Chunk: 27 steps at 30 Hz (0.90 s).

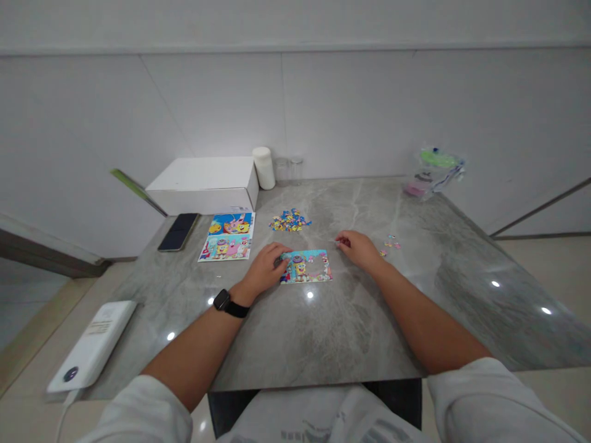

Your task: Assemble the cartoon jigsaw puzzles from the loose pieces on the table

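- Evidently a jigsaw in hand: puzzle [300,271] flat on the grey table [295,344], near its middle. Clock centred on puzzle, 12 away from the person.
- Left hand [265,271] at 9, fingers laid over puzzle's edge, thumb apart from them; nothing seen pinched.
- Right hand [359,247] between 2 and 3, off the puzzle, thumb and fingertips pinched together on what looks like a small pale piece [337,242]; its print too small to read.
- Gap [317,266] in puzzle, towards 3 from centre.
- Heap [290,220] near 11; strays [398,245] near 3, beyond right hand; printed sheets [226,247] near 10.
- Judgement: light, steady pressure at 9 is enough; pressing hard could buckle or shift the puzzle. Best to turn a piece until tabs and print agree with the gap's rim, lower it straight, press flat. Sliding it sideways may lift neighbours.
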### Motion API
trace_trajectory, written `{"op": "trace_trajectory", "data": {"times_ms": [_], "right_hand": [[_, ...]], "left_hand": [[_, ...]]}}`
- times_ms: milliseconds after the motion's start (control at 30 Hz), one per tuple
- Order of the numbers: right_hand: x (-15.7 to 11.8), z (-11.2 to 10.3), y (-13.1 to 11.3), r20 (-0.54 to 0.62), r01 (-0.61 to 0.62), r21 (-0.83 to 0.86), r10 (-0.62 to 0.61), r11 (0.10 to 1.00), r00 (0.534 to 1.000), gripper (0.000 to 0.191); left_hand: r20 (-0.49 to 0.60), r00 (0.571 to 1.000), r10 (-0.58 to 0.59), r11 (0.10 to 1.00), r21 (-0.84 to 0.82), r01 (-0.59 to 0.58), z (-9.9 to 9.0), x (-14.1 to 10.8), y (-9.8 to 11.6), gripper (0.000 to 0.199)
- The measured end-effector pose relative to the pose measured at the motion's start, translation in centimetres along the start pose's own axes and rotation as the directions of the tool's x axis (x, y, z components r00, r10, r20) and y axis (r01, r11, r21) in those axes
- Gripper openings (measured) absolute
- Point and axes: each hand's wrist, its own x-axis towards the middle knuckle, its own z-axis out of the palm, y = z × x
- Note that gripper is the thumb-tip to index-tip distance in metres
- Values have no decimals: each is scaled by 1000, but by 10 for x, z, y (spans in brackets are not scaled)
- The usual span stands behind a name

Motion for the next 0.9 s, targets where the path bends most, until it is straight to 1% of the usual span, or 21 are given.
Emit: {"op": "trace_trajectory", "data": {"times_ms": [100,233,367,500,600,733,800,900], "right_hand": [[0,3,-3,-23,43,17,-42,999,999,10],[0,6,-12,-73,53,110,-45,992,996,9],[-3,10,-24,-19,48,243,-45,969,999,11],[-6,13,-37,35,13,303,-25,953,999,14],[-7,14,-46,70,12,291,-34,957,997,14],[-8,17,-54,97,79,223,-103,972,990,15],[-8,19,-56,113,97,201,-122,975,986,16],[-8,21,-56,132,93,189,-119,978,984,16]], "left_hand": [[5,1000,8,1000,0,-8,0,0,0,24],[5,1000,25,1000,1,-25,1,-1,0,26],[39,997,70,997,41,-71,2,1,5,26],[85,986,145,981,120,-154,5,2,19,27],[143,976,167,971,148,-188,7,2,28,31],[229,959,166,962,178,-209,10,1,31,37],[251,954,167,957,192,-218,11,1,32,39],[269,948,171,952,201,-228,11,1,33,42]]}}
